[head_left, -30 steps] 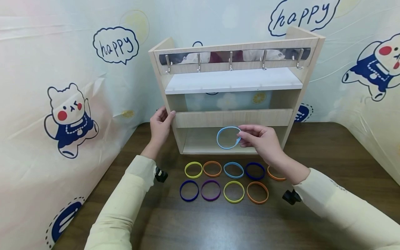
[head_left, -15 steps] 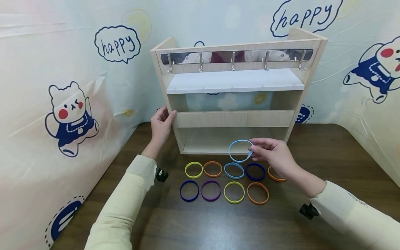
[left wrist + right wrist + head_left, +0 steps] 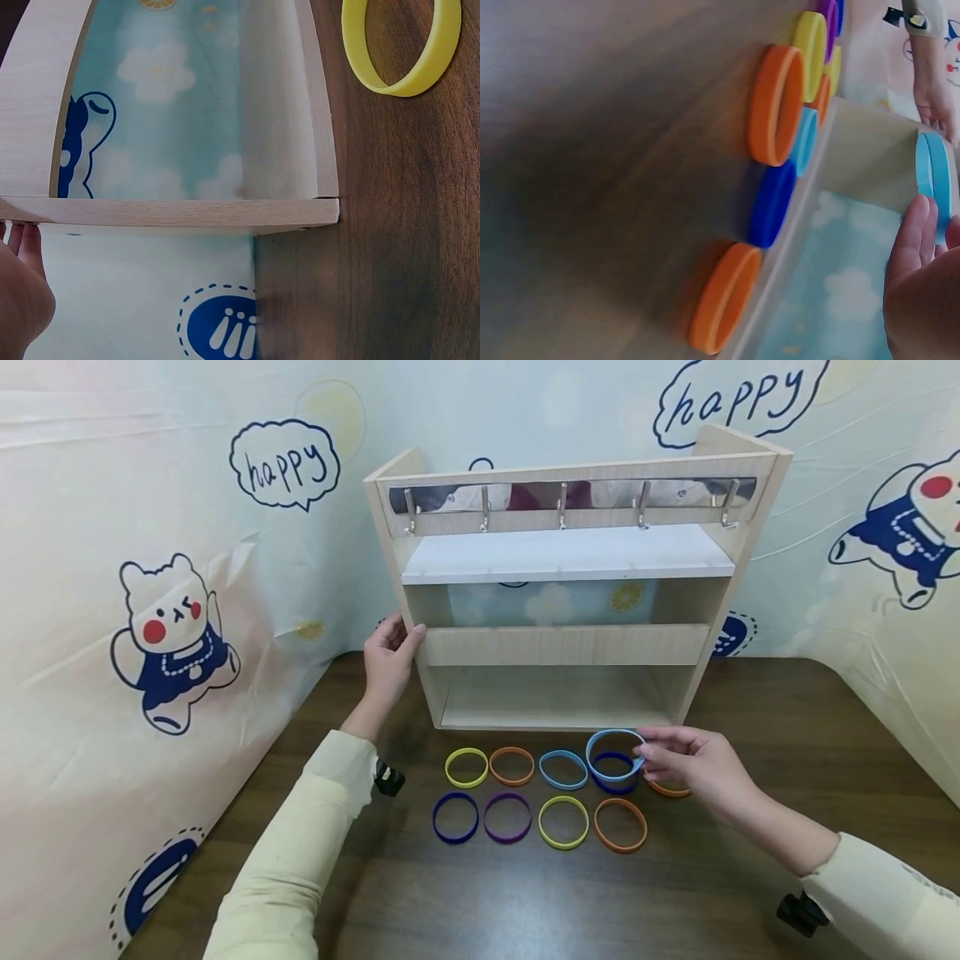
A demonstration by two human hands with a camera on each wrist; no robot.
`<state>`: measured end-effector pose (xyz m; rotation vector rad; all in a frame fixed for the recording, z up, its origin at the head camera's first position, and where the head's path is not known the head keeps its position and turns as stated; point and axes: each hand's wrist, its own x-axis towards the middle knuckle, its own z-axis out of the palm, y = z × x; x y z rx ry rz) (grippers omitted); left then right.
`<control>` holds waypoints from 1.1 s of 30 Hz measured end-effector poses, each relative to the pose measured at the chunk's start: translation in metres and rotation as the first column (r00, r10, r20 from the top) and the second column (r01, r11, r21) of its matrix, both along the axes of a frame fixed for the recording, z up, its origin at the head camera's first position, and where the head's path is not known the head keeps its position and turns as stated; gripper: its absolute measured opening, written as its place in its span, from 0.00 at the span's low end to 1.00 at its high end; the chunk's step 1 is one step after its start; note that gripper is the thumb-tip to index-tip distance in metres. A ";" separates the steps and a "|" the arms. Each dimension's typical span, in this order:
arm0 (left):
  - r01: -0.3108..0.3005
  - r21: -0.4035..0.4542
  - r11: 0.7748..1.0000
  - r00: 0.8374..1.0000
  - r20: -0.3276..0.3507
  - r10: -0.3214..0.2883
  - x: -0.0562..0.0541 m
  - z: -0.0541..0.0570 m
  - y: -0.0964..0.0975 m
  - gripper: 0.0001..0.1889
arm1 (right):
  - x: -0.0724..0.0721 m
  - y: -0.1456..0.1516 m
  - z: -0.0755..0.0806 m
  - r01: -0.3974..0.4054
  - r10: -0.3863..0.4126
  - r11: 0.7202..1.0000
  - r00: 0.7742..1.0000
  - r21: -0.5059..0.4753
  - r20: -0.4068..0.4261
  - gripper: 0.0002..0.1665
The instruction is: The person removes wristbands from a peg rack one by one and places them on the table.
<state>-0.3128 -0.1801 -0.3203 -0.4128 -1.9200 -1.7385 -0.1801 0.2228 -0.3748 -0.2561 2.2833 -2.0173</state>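
Between its thumb and fingers my right hand [image 3: 701, 770] pinches a light-blue silicone wristband [image 3: 588, 755]. That band hangs above the table and overlaps a dark-blue wristband [image 3: 613, 791] in the head view. In the right wrist view the held band [image 3: 940, 180] stands on edge at the fingertips. My left hand [image 3: 387, 670] grips the left side panel of a pale wooden shelf [image 3: 562, 647], thumb at the front edge. The left wrist view shows its fingers against the panel's outer face. Part of an orange wristband [image 3: 670, 790] is hidden behind my right hand.
Two rows of wristbands lie before the shelf, including a yellow one [image 3: 467, 767], a purple one [image 3: 507, 817] and another light-blue one [image 3: 563, 769]. Several metal hooks [image 3: 562, 507] line the shelf's upper front rail. A patterned cloth [image 3: 172, 460] hangs behind the brown table [image 3: 480, 902].
My right hand has drawn the light-blue wristband from in front of the shelf's lower compartment down and to the right, over the front row. The left hand has stayed on the side panel.
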 end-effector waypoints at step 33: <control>-0.003 -0.013 1.000 1.000 0.002 0.003 -0.001 0.001 0.000 0.21 | 0.042 0.074 -0.060 -0.061 0.064 0.997 0.995 -0.040 0.080 0.15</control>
